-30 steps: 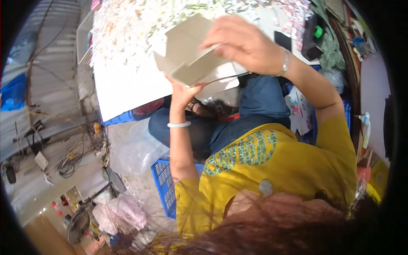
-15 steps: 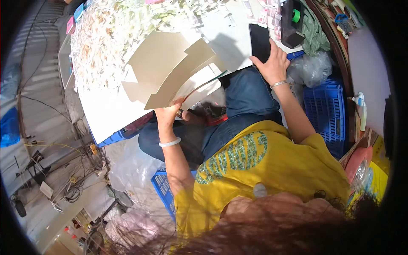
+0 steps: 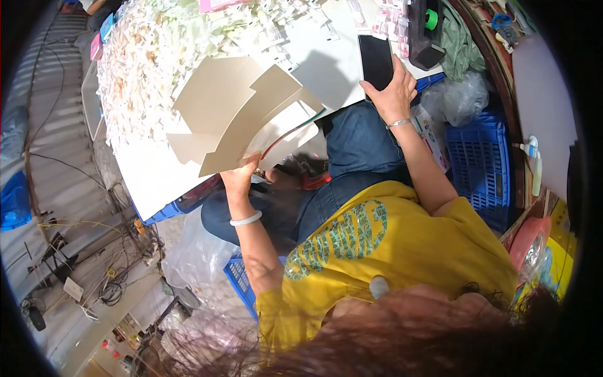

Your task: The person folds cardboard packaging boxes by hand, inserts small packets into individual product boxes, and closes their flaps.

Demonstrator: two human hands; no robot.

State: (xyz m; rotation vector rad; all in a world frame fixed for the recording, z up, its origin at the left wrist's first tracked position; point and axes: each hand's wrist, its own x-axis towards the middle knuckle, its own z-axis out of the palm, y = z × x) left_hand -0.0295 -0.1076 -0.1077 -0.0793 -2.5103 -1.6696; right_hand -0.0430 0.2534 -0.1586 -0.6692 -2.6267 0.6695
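My left hand (image 3: 239, 182) grips the lower edge of a cut cardboard sheet (image 3: 217, 94), greyish-brown on the face toward me, with flaps and a curved strip. The sheet is tilted up above the white table (image 3: 141, 182). Part of my left fingers is hidden behind it. In my right hand (image 3: 392, 94) is a black-screened smartphone (image 3: 377, 60), held by its sides at the table's near right edge, thumb on the left and fingers on the right. The phone's screen looks dark.
A large heap of small pale strips (image 3: 144, 75) covers the table's far left. Small pink-and-clear packs (image 3: 392, 25) and a black holder with green tape (image 3: 431, 19) lie at the far right. A blue crate (image 3: 478, 169) and clear plastic bags (image 3: 465, 100) are to my right.
The cardboard sheet and my left hand have shifted slightly left and toward me. My right hand still holds the phone, nearly in place. The view has shifted a little.
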